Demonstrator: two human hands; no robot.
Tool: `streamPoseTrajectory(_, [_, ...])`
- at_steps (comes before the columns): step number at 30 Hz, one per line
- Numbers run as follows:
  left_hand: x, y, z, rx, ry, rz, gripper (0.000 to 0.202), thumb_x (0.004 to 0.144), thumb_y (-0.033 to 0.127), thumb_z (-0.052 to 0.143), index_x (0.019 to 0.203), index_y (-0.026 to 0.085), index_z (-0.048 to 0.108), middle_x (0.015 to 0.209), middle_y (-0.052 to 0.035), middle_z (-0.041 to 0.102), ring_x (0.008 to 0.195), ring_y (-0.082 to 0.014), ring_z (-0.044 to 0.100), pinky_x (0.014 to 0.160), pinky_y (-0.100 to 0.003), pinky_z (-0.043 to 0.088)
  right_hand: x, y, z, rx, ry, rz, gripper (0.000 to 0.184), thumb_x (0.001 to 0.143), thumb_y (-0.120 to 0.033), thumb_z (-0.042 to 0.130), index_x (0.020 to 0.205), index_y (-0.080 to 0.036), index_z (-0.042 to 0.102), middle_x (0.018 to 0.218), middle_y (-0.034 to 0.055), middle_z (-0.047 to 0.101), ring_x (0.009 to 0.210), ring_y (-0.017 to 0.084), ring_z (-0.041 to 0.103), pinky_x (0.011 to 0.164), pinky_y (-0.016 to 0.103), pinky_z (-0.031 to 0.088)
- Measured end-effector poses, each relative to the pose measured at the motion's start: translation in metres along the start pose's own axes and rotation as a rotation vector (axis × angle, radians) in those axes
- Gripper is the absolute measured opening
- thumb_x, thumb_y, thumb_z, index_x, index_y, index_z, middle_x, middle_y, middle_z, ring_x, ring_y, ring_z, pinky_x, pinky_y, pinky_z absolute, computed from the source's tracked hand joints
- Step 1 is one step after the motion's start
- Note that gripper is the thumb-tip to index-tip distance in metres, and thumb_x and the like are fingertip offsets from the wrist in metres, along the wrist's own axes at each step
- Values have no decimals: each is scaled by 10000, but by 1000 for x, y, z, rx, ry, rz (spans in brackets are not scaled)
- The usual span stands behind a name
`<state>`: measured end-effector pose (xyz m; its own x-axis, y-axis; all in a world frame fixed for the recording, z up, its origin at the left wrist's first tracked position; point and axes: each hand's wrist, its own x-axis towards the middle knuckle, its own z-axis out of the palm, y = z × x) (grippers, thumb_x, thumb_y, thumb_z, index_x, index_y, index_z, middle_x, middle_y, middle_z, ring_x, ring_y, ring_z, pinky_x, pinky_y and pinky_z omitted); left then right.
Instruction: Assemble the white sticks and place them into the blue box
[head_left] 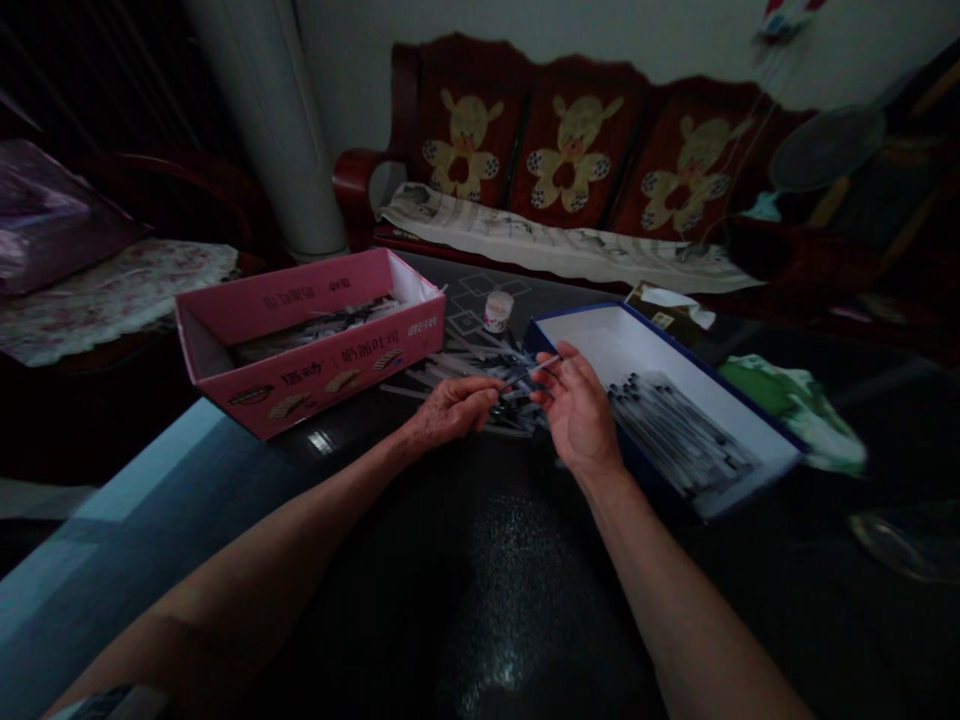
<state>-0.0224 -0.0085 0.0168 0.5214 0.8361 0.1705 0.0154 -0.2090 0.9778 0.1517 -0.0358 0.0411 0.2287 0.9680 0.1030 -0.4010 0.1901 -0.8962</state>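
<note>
My left hand [459, 410] is closed in a pinch on a thin dark rod, which looks like a pen part and points toward my right hand. Fingers of my right hand [577, 405] curl around a slim, pale pen-like tube [545, 366], palm turned partly up. Under and behind both hands lies a loose pile of thin translucent tubes [450, 365] mixed with dark pieces. To the right, a blue box [577, 325] with a white inside holds several slim clear pens [675, 430] with dark ends, laid side by side.
A pink cardboard box [322, 375] with thin pieces inside stands at left. Behind the pile is a small round tub [498, 311]. A green and white cloth [795, 410] lies right of the blue box. Beyond the dark table [360, 560] stands a wooden sofa [517, 110].
</note>
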Motion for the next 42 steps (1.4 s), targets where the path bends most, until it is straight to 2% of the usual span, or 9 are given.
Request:
streamPoseTrajectory(5, [1, -3, 1, 84, 26, 30, 352, 894, 414, 506, 981, 122, 682, 522, 48, 494, 451, -58, 387, 439, -171, 307, 4, -5, -2, -104, 68, -85, 178, 727, -335, 708, 864, -234, 657, 846, -18, 675, 733, 106, 618, 615, 241, 480])
streamPoseTrajectory(9, [2, -6, 1, 163, 26, 58, 337, 905, 395, 497, 964, 122, 684, 550, 38, 518, 494, -63, 421, 469, -170, 329, 3, -4, -2, -153, 68, -61, 220, 678, -323, 735, 855, -231, 643, 823, -20, 676, 727, 113, 627, 632, 252, 502])
streamPoseTrajectory(15, [-1, -4, 1, 157, -9, 89, 385, 905, 378, 513, 1166, 107, 590, 565, 41, 561, 459, -60, 419, 458, -175, 344, 2, 4, -3, -194, 39, 58, 294, 619, -334, 785, 842, -211, 637, 743, -24, 670, 684, 116, 632, 586, 235, 496])
streamPoseTrajectory(19, [-2, 1, 1, 148, -43, 92, 373, 900, 372, 519, 1161, 109, 559, 595, 37, 581, 440, -52, 401, 435, -172, 325, -1, 12, -2, -283, -11, 65, 230, 664, -370, 760, 786, -201, 662, 704, -20, 662, 671, 118, 622, 583, 234, 484])
streamPoseTrajectory(25, [-2, 0, 0, 141, -33, 86, 348, 884, 359, 532, 1130, 115, 553, 617, 33, 589, 434, -44, 394, 420, -168, 306, -4, 11, -3, -594, -158, -39, 198, 752, -396, 674, 810, -211, 714, 767, 2, 685, 720, 151, 603, 663, 291, 481])
streamPoseTrajectory(28, [-2, -1, 0, 145, -27, 92, 339, 882, 367, 532, 1114, 122, 559, 619, 30, 591, 436, -45, 393, 420, -172, 300, -2, -3, -7, -773, -265, -157, 201, 799, -379, 609, 848, -239, 745, 828, 18, 702, 795, 179, 610, 739, 332, 479])
streamPoseTrajectory(31, [-2, 1, 0, 148, -19, 102, 341, 886, 365, 526, 1133, 132, 562, 614, 31, 586, 462, -51, 406, 448, -175, 324, 1, -21, -18, -993, -313, -233, 159, 771, -303, 612, 829, -265, 756, 819, 21, 706, 772, 189, 617, 731, 341, 464])
streamPoseTrajectory(36, [-3, 0, 1, 165, -25, 117, 343, 894, 365, 500, 1142, 141, 578, 622, 36, 578, 482, -53, 402, 477, -177, 330, 0, -37, -37, -1401, -430, -170, 146, 670, -171, 631, 666, -270, 737, 619, 0, 678, 576, 169, 585, 590, 311, 402])
streamPoseTrajectory(42, [-3, -2, 1, 166, -44, 128, 348, 889, 344, 487, 1146, 128, 580, 620, 24, 581, 495, -67, 402, 471, -190, 325, -4, -31, -39, -1552, -544, -132, 166, 640, -135, 650, 612, -283, 718, 592, 12, 666, 557, 169, 578, 540, 305, 378])
